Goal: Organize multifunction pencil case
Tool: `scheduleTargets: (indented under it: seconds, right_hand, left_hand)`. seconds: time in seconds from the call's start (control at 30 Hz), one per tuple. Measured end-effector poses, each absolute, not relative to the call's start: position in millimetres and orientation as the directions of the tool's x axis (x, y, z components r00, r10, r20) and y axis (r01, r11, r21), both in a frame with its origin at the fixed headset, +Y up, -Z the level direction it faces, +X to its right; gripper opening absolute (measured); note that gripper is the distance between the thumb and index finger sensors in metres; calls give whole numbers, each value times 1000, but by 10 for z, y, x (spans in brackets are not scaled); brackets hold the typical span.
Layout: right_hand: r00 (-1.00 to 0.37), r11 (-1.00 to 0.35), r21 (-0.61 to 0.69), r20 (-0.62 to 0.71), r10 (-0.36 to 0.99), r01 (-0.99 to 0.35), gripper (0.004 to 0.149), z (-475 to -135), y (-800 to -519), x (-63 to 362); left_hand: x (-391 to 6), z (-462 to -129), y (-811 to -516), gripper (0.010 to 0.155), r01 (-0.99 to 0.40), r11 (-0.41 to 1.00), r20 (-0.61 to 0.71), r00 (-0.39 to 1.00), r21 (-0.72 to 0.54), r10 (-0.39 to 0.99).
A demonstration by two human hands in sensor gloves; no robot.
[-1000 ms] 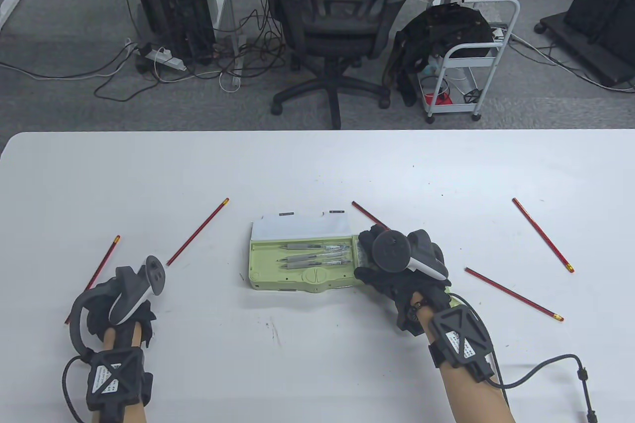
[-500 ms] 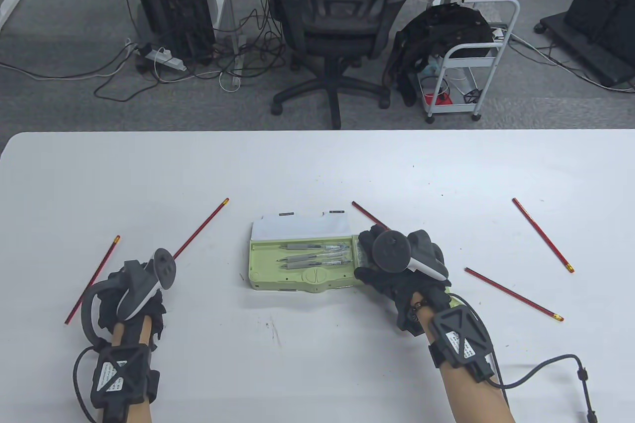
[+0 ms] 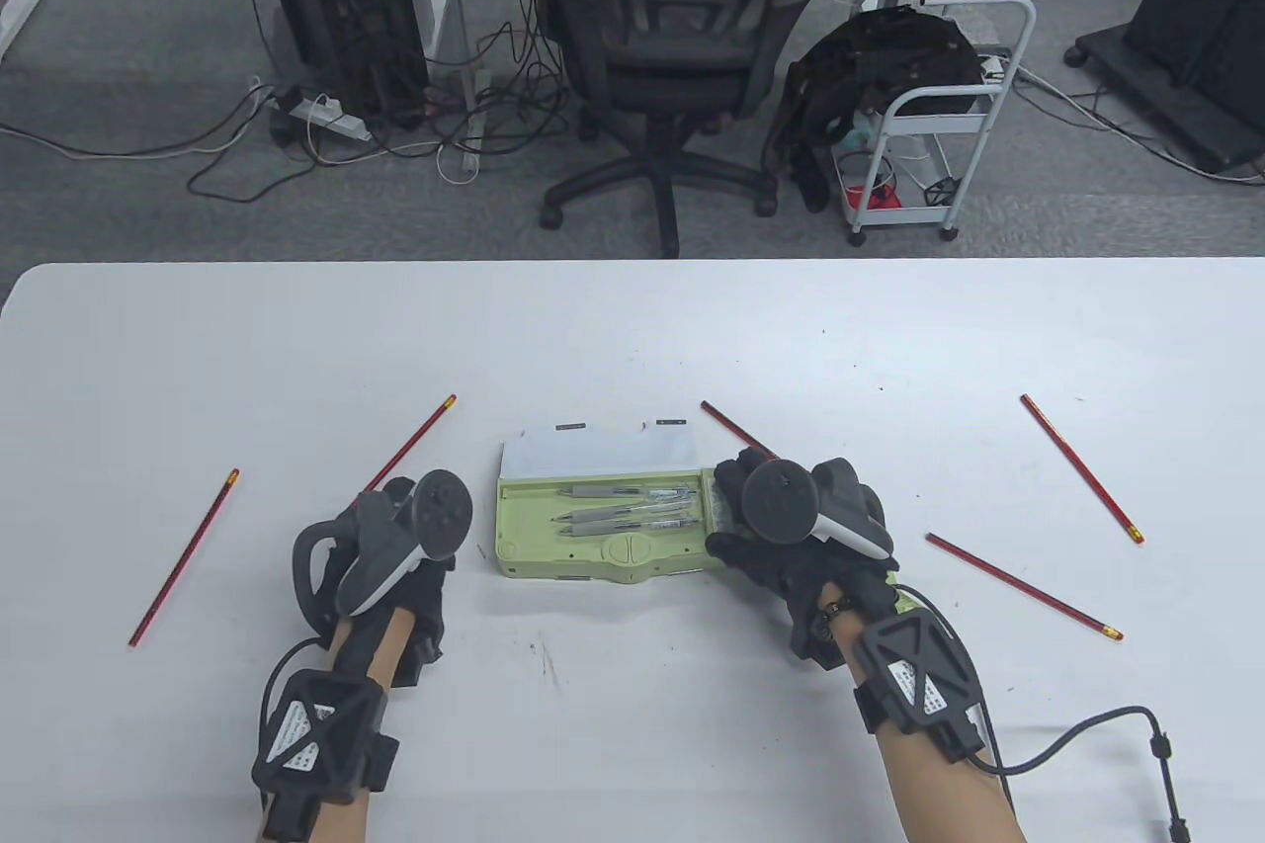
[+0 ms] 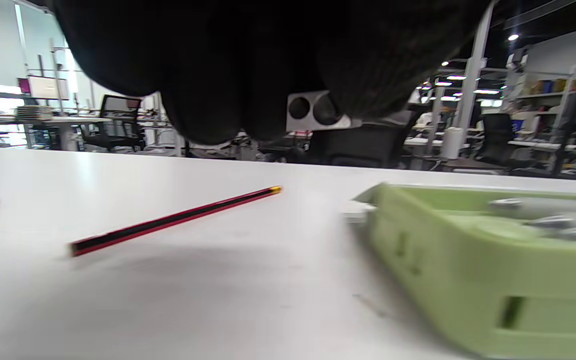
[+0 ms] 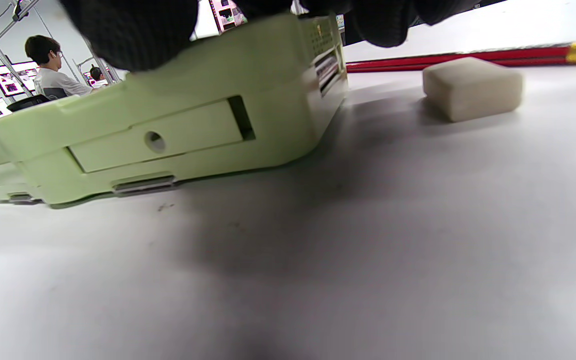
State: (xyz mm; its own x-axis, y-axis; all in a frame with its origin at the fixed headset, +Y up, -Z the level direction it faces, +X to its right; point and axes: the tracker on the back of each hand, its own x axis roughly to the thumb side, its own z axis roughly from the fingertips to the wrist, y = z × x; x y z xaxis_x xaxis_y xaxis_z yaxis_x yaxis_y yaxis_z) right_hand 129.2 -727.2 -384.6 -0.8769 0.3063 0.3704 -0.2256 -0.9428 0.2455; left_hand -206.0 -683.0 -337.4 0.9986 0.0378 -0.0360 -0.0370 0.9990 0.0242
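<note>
Table view: a pale green plastic case (image 3: 605, 527) lies open mid-desk, lid (image 3: 601, 453) back, three grey pens (image 3: 625, 507) in its tray. Five slim red pencils (image 3: 184, 557) lie scattered on the white desk (image 3: 632, 329). The right hand (image 3: 802, 542) grips the case's right end; the left hand (image 3: 390, 556) hovers just beside its left end, its fingers hidden.

Left wrist view: dark fingers (image 4: 248, 65) overhang a red pencil (image 4: 175, 220); whether they are curled I cannot tell.

Right wrist view: only here, a small rounded beige eraser (image 5: 473, 87) beside the case's smooth slotted wall.
</note>
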Motion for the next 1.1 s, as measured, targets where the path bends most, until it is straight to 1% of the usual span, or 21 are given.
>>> scheduleTargets:
  seconds: [0.17, 0.27, 0.37, 0.47, 0.57, 0.83, 0.93, 1.0, 1.1]
  right_hand:
    - [-877, -943, 245, 371, 305, -225, 81, -3845, -7271, 1292]
    - [-877, -943, 244, 371, 305, -224, 81, -3845, -7272, 1291]
    - [-876, -943, 245, 371, 308, -227, 81, -3844, -7273, 1291]
    - [-876, -942, 245, 371, 308, -227, 81, -3844, -7274, 1290]
    - [-877, -943, 245, 371, 306, -225, 81, -3844, -7273, 1289]
    - [-878, -944, 244, 371, 303, -222, 81, -3843, -7273, 1289]
    - [-878, -944, 245, 371, 303, -223, 81, -3843, -7273, 1288]
    - [-878, -944, 246, 372, 303, -221, 81, -3844, -7273, 1287]
    - [-880, -946, 247, 373, 294, -211, 80, -3841, -7270, 1276]
  left_hand:
    - [-1752, -3396, -6873, 43, -35, 999, 37, 999, 28, 34]
    - [-1617, -3426, -6934, 42, -8, 1000, 62, 998, 13, 7]
    - [-1514, -3444, -7003, 42, 48, 999, 81, 996, -1, -47]
    - [-1439, -3450, -7050, 41, 147, 989, 98, 984, 4, -146]
    - [-1398, -3444, -7062, 41, 178, 984, 104, 979, 10, -178]
    - [-1378, -3444, -7067, 42, 173, 985, 110, 979, 11, -173]
    - [-1423, -3463, -7039, 45, 126, 992, 98, 987, 13, -127]
    - [-1478, -3494, -7006, 44, 74, 997, 71, 995, 20, -75]
    - [-1587, -3607, -6980, 46, 1, 1000, 2, 1000, -20, -1]
